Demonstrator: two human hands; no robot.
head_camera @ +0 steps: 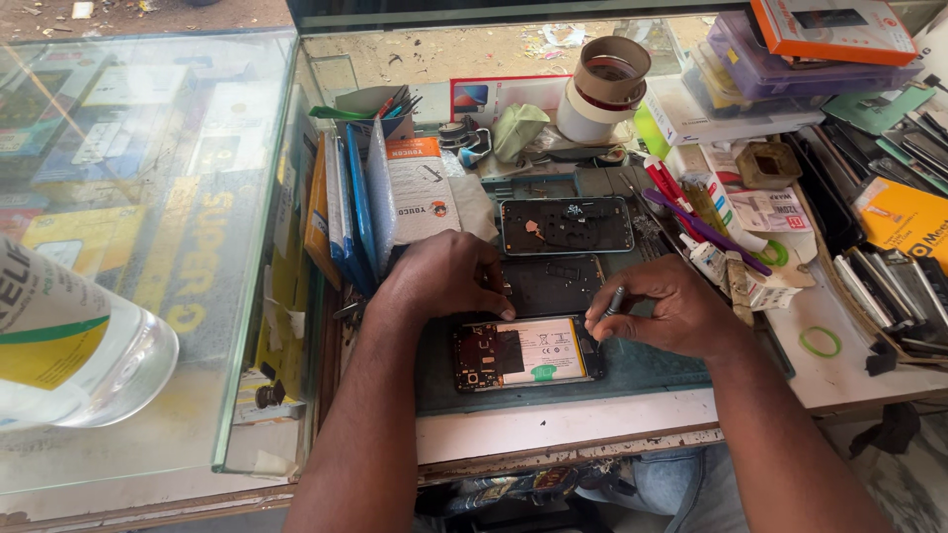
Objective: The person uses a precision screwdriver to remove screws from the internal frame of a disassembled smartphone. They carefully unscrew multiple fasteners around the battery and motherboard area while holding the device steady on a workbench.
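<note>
Cluttered bench mat (652, 367), opened phone (523, 353) under fingers (499, 306), screwdriver (612, 301) pinched

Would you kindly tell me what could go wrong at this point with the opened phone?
The screwdriver in the right hand works at the edge of the opened phone, close to its white battery; a slip might scratch or puncture it. The left hand steadies only the top edge, so the phone may shift on the mat.

Head camera looks steeply down, close over the cluttered workbench (553, 434).
</note>
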